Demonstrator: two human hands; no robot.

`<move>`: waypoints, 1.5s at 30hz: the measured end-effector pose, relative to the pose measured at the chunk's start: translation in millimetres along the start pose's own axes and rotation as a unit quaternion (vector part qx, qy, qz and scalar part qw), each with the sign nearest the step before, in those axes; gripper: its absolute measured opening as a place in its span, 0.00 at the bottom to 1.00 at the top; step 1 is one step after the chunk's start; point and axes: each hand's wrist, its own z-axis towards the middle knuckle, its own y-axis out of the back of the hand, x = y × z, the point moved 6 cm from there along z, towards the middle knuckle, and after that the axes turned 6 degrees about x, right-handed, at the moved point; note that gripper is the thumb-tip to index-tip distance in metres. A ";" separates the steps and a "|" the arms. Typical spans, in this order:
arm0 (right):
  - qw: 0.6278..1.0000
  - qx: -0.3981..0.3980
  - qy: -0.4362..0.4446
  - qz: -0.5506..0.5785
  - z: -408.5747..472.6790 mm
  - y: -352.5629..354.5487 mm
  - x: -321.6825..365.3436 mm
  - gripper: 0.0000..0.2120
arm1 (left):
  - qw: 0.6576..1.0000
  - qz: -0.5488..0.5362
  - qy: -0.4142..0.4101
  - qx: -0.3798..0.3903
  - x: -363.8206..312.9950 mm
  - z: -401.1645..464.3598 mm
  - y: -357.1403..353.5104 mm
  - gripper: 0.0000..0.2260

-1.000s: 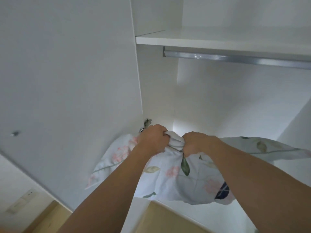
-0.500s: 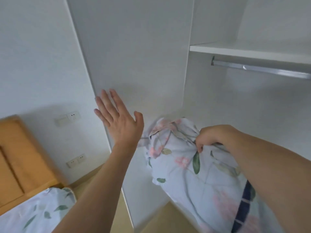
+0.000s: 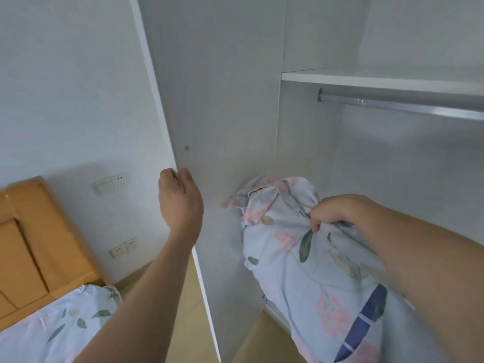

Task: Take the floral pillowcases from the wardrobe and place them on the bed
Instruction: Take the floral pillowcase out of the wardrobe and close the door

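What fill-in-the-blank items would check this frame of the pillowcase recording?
1. The floral pillowcases are bunched in the ____ hand.
2. The left hand grips the edge of the wardrobe ____.
3. The hanging rail under the shelf holds ____ clothes.
4. The bed's headboard is made of ____.

Missing words: right; door; no; wood

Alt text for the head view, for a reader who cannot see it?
The right hand holds bunched floral pillowcases in front of an open white wardrobe, while the left hand grips the edge of its door. At lower left are a wooden headboard and floral bedding.
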 end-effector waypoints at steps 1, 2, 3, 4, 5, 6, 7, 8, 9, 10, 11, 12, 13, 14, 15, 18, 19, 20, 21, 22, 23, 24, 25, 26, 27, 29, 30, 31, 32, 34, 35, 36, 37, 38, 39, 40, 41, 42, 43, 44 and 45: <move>1.000 0.000 -0.004 0.008 -0.8 -0.2 -6.6 0.28 | 1.000 -0.003 -0.029 0.001 -6.8 -13.3 -1.5 0.13; 1.000 -0.001 -0.010 0.018 -2.1 0.0 -12.7 0.29 | 0.998 -0.013 -0.058 0.009 -14.1 -26.8 -4.4 0.13; 1.000 -0.004 -0.015 0.027 -3.3 0.5 -18.2 0.29 | 0.996 -0.024 -0.087 0.020 -20.9 -39.5 -7.7 0.14; 0.999 -0.008 -0.018 0.035 -4.3 1.3 -24.7 0.28 | 0.992 -0.036 -0.121 0.033 -28.5 -51.5 -12.1 0.14; 0.999 -0.011 -0.022 0.044 -6.4 1.8 -32.8 0.28 | 0.985 -0.045 -0.158 0.049 -37.2 -63.0 -18.0 0.13; 0.998 -0.013 -0.028 0.052 -9.4 2.3 -41.0 0.28 | 0.978 -0.050 -0.193 0.068 -46.0 -73.3 -25.1 0.11; 0.998 -0.014 -0.033 0.059 -11.7 2.6 -50.1 0.27 | 0.970 -0.054 -0.219 0.094 -54.9 -83.0 -34.1 0.11; 0.997 -0.015 -0.037 0.068 -13.7 2.8 -59.5 0.25 | 0.961 -0.063 -0.236 0.126 -63.5 -91.3 -44.4 0.14; 0.996 -0.018 -0.042 0.077 -16.3 3.8 -69.3 0.22 | 0.953 -0.081 -0.247 0.158 -72.0 -98.9 -55.2 0.19; 0.995 -0.025 -0.049 0.084 -19.7 5.5 -79.9 0.17 | 0.943 -0.101 -0.259 0.183 -81.2 -106.2 -65.1 0.24; 0.993 -0.031 -0.059 0.094 -23.5 7.0 -91.9 0.11 | 0.931 -0.117 -0.279 0.202 -90.1 -114.3 -74.2 0.29; 0.991 -0.035 -0.068 0.107 -26.9 7.7 -104.3 0.07 | 0.918 -0.129 -0.303 0.220 -98.9 -123.5 -84.0 0.33; 0.990 -0.040 -0.075 0.116 -30.0 8.2 -116.3 0.08 | 0.903 -0.141 -0.325 0.243 -106.2 -132.8 -95.2 0.36; 0.988 -0.046 -0.080 0.121 -32.7 8.5 -127.5 0.09 | 0.889 -0.151 -0.337 0.272 -113.6 -141.7 -106.7 0.38; 0.987 -0.047 -0.085 0.130 -35.0 8.0 -138.1 0.09 | 0.877 -0.159 -0.338 0.302 -120.3 -150.0 -118.7 0.39; 0.985 -0.031 -0.111 0.130 -40.7 4.0 -163.9 0.11 | 0.869 -0.154 -0.317 0.346 -137.0 -170.3 -153.5 0.41; 0.984 -0.032 -0.120 0.131 -41.7 3.3 -172.6 0.11 | 0.869 -0.153 -0.309 0.354 -142.6 -177.0 -164.9 0.42; 0.981 -0.033 -0.128 0.138 -42.5 3.0 -183.3 0.11 | 0.869 -0.155 -0.297 0.364 -149.0 -184.4 -176.8 0.43; 0.980 -0.035 -0.136 0.144 -42.3 2.2 -191.4 0.11 | 0.872 -0.153 -0.282 0.369 -152.4 -189.1 -186.7 0.43; 0.978 -0.038 -0.143 0.150 -42.4 1.0 -200.0 0.10 | 0.876 -0.149 -0.271 0.370 -156.0 -193.3 -196.1 0.44; 0.975 -0.040 -0.152 0.155 -42.2 -0.4 -209.0 0.10 | 0.880 -0.143 -0.265 0.367 -159.3 -197.2 -204.7 0.45; 0.974 -0.041 -0.159 0.159 -41.5 -1.8 -217.5 0.11 | 0.883 -0.135 -0.262 0.365 -162.6 -200.5 -212.8 0.45; 0.972 -0.042 -0.163 0.163 -40.1 -3.2 -224.8 0.11 | 0.885 -0.130 -0.260 0.365 -165.3 -203.1 -220.2 0.45; 0.971 -0.043 -0.166 0.165 -38.8 -4.7 -231.4 0.12 | 0.886 -0.127 -0.255 0.365 -168.2 -205.4 -227.3 0.46; 0.970 -0.045 -0.172 0.168 -37.8 -5.8 -237.4 0.13 | 0.888 -0.125 -0.250 0.365 -171.1 -207.5 -233.6 0.47; 0.968 -0.043 -0.182 0.167 -36.0 -8.0 -248.0 0.12 | 0.893 -0.119 -0.240 0.363 -176.3 -211.5 -244.9 0.49; 0.967 -0.042 -0.188 0.166 -34.6 -9.0 -253.2 0.12 | 0.895 -0.115 -0.237 0.360 -178.3 -213.3 -250.3 0.50; 0.966 -0.045 -0.194 0.166 -32.8 -9.5 -257.8 0.13 | 0.897 -0.113 -0.233 0.359 -180.4 -215.0 -255.6 0.50; 0.964 -0.047 -0.199 0.167 -31.5 -10.0 -261.4 0.14 | 0.898 -0.111 -0.230 0.358 -182.5 -216.3 -260.3 0.51; 0.963 -0.046 -0.208 0.164 -28.6 -11.4 -266.7 0.16 | 0.902 -0.104 -0.225 0.354 -186.5 -217.9 -269.1 0.51; 0.963 -0.043 -0.212 0.161 -27.2 -12.3 -268.5 0.18 | 0.903 -0.098 -0.225 0.353 -188.4 -218.6 -273.4 0.51; 0.963 -0.041 -0.214 0.157 -26.8 -13.2 -268.7 0.19 | 0.905 -0.092 -0.224 0.350 -189.9 -218.4 -275.9 0.51; 0.963 -0.038 -0.216 0.154 -24.5 -13.1 -270.7 0.20 | 0.906 -0.086 -0.224 0.348 -191.9 -219.4 -281.6 0.51; 0.964 -0.032 -0.215 0.151 -22.4 -13.4 -272.4 0.21 | 0.907 -0.080 -0.224 0.346 -194.1 -220.7 -287.1 0.51; 0.966 -0.027 -0.212 0.148 -21.9 -14.4 -271.1 0.21 | 0.909 -0.075 -0.225 0.342 -195.3 -220.8 -289.3 0.52; 0.966 -0.021 -0.209 0.150 -20.4 -15.4 -270.9 0.21 | 0.911 -0.070 -0.226 0.337 -197.2 -221.5 -293.2 0.52; 0.967 -0.017 -0.204 0.152 -18.2 -15.8 -270.7 0.20 | 0.913 -0.065 -0.226 0.334 -199.4 -222.4 -298.1 0.52; 0.967 -0.016 -0.200 0.157 -15.7 -15.9 -270.5 0.19 | 0.914 -0.063 -0.226 0.330 -201.6 -223.2 -302.4 0.52; 0.968 -0.017 -0.195 0.158 -13.3 -15.9 -270.2 0.18 | 0.916 -0.063 -0.225 0.327 -203.5 -224.0 -306.6 0.52; 0.967 -0.019 -0.194 0.164 -11.2 -16.3 -270.9 0.17 | 0.917 -0.063 -0.223 0.325 -205.2 -224.7 -310.5 0.52; 0.965 -0.019 -0.195 0.173 -9.6 -16.9 -272.4 0.17 | 0.918 -0.063 -0.222 0.322 -206.7 -225.2 -314.6 0.52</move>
